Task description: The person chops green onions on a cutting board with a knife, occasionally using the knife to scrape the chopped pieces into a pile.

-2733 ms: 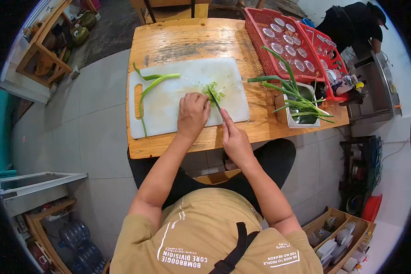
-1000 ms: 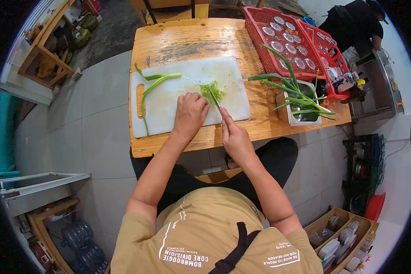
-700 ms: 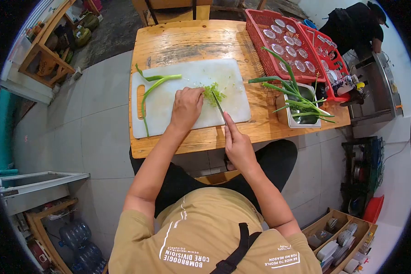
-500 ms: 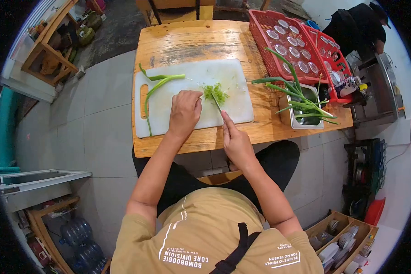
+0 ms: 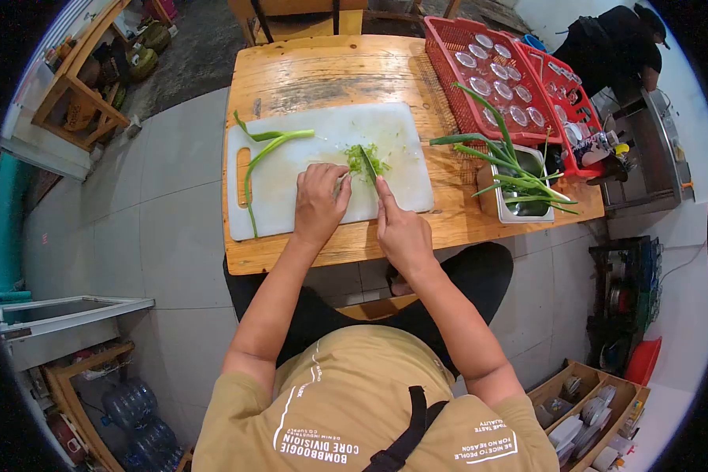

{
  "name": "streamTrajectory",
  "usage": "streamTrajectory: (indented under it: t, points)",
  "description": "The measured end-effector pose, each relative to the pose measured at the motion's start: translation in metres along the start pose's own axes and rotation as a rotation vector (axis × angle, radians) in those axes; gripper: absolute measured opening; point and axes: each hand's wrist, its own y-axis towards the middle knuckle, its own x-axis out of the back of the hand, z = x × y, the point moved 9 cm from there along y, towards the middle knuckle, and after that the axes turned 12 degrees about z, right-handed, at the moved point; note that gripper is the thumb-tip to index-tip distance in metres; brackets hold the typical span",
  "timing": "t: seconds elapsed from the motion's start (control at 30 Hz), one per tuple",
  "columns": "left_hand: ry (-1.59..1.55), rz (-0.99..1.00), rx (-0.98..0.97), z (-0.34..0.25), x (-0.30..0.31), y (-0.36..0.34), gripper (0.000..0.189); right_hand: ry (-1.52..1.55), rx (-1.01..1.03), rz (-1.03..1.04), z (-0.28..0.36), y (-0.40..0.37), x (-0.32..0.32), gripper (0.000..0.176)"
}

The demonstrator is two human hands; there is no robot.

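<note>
My right hand (image 5: 403, 234) grips a knife (image 5: 369, 165), its blade slanting over a small pile of chopped green onion (image 5: 357, 161) on the white cutting board (image 5: 385, 126). Just left of the pile, my left hand (image 5: 320, 198) is closed with curled fingers; what they hold, if anything, is hidden. A longer green onion stalk (image 5: 252, 169) lies bent along the board's left side, by the handle slot. To the right, whole green onions (image 5: 519, 173) lean out of a square metal container (image 5: 527, 212).
Red plastic baskets (image 5: 458, 94) with small clear lidded cups stand at the back right of the wooden table (image 5: 315, 71). A person (image 5: 610, 47) in black stands at the far right by a metal counter. Below me on the right is a wooden crate (image 5: 578, 401) of dishes.
The knife has turned, its tip now further left over the pile, and my right hand has moved slightly left. My left hand has shifted a little, its fingers still curled.
</note>
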Motion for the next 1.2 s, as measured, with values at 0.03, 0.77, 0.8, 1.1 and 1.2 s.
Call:
streamTrajectory:
  t: [0.03, 0.77, 0.8, 1.1, 1.2]
  points:
    - [-0.006, -0.003, 0.012, 0.002, 0.0, 0.0, 0.017, -0.056, -0.002, 0.023, -0.004, -0.004, -0.006, 0.058]
    - [-0.017, -0.051, 0.056, 0.008, 0.004, -0.004, 0.018, -0.177, 0.033, 0.117, 0.005, 0.007, -0.006, 0.071]
    - [-0.007, -0.048, 0.048, 0.007, 0.004, -0.003, 0.017, -0.178, 0.026, 0.121, 0.002, 0.009, -0.013, 0.071]
    - [-0.008, -0.058, 0.044, 0.007, 0.004, -0.002, 0.016, -0.178, 0.04, 0.109, -0.001, 0.001, -0.008, 0.071]
    - [0.004, -0.047, 0.034, 0.003, 0.002, -0.004, 0.016, -0.154, 0.028, 0.11, 0.002, 0.007, -0.005, 0.072]
